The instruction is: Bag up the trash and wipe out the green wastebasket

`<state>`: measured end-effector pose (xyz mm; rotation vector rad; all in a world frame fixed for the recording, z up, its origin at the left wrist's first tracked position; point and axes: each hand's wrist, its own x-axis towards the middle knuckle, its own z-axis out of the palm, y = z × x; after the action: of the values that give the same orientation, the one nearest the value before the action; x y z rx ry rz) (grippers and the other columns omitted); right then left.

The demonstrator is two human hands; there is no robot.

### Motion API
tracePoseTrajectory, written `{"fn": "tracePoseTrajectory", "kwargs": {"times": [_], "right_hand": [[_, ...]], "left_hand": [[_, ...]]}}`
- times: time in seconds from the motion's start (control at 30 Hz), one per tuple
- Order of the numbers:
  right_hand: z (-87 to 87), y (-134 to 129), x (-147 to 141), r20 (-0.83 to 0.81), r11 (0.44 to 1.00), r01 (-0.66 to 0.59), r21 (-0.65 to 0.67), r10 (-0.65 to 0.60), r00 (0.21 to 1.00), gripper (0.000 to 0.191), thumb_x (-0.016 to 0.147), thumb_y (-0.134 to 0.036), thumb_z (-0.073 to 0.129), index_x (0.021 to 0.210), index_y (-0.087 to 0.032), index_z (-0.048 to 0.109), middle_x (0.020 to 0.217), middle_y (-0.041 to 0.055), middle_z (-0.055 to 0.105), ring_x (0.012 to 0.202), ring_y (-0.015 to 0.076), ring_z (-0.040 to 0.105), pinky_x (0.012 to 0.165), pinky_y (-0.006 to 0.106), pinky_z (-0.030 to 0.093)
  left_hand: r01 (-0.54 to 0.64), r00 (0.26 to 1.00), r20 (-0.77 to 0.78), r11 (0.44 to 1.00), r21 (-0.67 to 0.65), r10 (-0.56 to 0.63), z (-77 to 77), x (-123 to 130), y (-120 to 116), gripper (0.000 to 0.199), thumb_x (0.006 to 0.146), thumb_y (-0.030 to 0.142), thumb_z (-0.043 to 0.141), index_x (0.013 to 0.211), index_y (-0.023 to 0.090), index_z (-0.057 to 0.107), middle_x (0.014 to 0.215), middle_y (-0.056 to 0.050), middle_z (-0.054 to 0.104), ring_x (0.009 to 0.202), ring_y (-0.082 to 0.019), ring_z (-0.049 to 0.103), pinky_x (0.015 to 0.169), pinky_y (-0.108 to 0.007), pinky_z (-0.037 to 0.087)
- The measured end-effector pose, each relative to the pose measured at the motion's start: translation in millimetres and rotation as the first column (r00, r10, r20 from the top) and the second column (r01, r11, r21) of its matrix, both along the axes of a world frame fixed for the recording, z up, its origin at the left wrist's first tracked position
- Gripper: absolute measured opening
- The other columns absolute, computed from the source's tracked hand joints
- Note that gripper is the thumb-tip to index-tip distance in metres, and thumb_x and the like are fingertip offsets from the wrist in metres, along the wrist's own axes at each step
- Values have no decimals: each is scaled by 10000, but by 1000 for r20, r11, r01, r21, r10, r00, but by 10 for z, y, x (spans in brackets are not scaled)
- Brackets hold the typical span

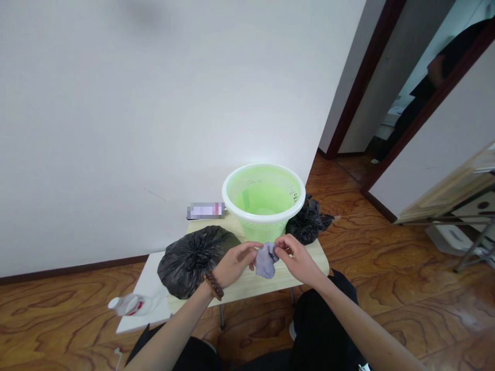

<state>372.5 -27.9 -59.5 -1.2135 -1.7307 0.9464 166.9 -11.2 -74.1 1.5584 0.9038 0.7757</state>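
Here's the white wall (154,103) filling the twelve o'clock side, with the lilac-grey sock as the centre of our clock. Far out at two o'clock, another person (460,56) in black shows through a doorway, chopped by the door frame and picture edge. The pale table (243,284) sits underneath, its surface largely covered. At twelve stands the green basket (263,218), white-rimmed and upright, its lower front wall partly behind the hands. A big black bag (189,263) bulges at nine, contents hidden, the left forearm crossing its edge; a smaller black bag (307,221) crumples at two, partly behind the basket. And the hands! Left hand (235,263) and right hand (297,257) draw close, both pinching the sock, some fingertips lost behind fabric. Out past eight, a clear bottle (131,305); standing or lying, I can't tell. At ten, a flat item (206,211) is pixelated beyond reading. Smallest of all, the sock (265,265) hangs between those fingers, over the table's near part.
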Motion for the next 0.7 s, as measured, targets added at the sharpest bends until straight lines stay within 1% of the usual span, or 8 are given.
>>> {"fn": "tracePoseTrajectory", "kwargs": {"times": [0.07, 0.13, 0.27, 0.4, 0.47, 0.57, 0.63, 0.7], "right_hand": [[-4, 1, 0, -28, 1000, -21, -24, 20, 999, 92, 805, -255, 452, 829, -197, 520, 793, 10, 513, 723, 127, 497, 633, 249, 403], [-21, 2, -5, -72, 997, -47, -62, 43, 996, 101, 818, -258, 433, 838, -195, 510, 782, 5, 524, 719, 125, 503, 631, 247, 406], [-80, -5, -39, -149, 987, -94, -133, 74, 986, 103, 823, -260, 421, 864, -198, 492, 757, -5, 534, 692, 120, 512, 613, 245, 411], [-120, -28, -101, -199, 976, -143, -163, 109, 974, 107, 821, -267, 420, 877, -198, 481, 751, -3, 541, 686, 124, 513, 600, 244, 415], [-121, -32, -120, -189, 977, -131, -168, 98, 977, 110, 822, -271, 418, 875, -199, 481, 756, -3, 540, 677, 121, 507, 593, 241, 408], [-97, -13, -109, -136, 984, -71, -163, 49, 989, 107, 826, -280, 413, 854, -200, 478, 740, -12, 521, 641, 111, 489, 575, 235, 389], [-67, 10, -82, -95, 987, -40, -153, 26, 995, 110, 836, -286, 400, 835, -200, 470, 706, -20, 500, 621, 109, 474, 566, 234, 376], [-37, 32, -53, -51, 991, -27, -130, 20, 998, 114, 843, -287, 393, 813, -200, 461, 679, -23, 484, 620, 111, 463, 571, 237, 368]], "left_hand": [[46, 997, 65, 999, -29, -44, -40, 14, -18, 295, 793, 314, 488, 1036, 154, 535, 755, -33, 571, 676, -131, 540, 647, -288, 447], [54, 995, 88, 998, -27, -51, -66, 23, -23, 284, 767, 295, 531, 1017, 160, 526, 819, -53, 581, 752, -147, 550, 678, -295, 451], [4, 1000, -8, 992, 126, -3, -60, 16, -6, 249, 698, 277, 618, 918, 177, 558, 928, -64, 530, 856, -156, 516, 697, -268, 441], [0, 996, -87, 975, 221, 20, -32, 11, 4, 233, 659, 302, 653, 851, 186, 591, 921, -49, 460, 818, -139, 478, 661, -240, 434], [-12, 992, -115, 966, 258, 43, -20, 13, 0, 201, 664, 307, 647, 819, 187, 602, 894, -38, 443, 764, -122, 461, 656, -237, 427], [-28, 987, -140, 952, 306, 74, 19, 7, -4, 140, 696, 294, 610, 781, 182, 599, 875, -30, 438, 710, -105, 447, 652, -238, 419], [-32, 986, -146, 941, 337, 85, 67, -7, -1, 94, 712, 257, 585, 766, 179, 584, 875, -32, 447, 735, -113, 459, 678, -245, 416], [-38, 987, -135, 931, 363, 93, 118, -24, 7, 60, 705, 200, 572, 760, 178, 569, 894, -39, 467, 807, -132, 477, 750, -266, 409]]}}
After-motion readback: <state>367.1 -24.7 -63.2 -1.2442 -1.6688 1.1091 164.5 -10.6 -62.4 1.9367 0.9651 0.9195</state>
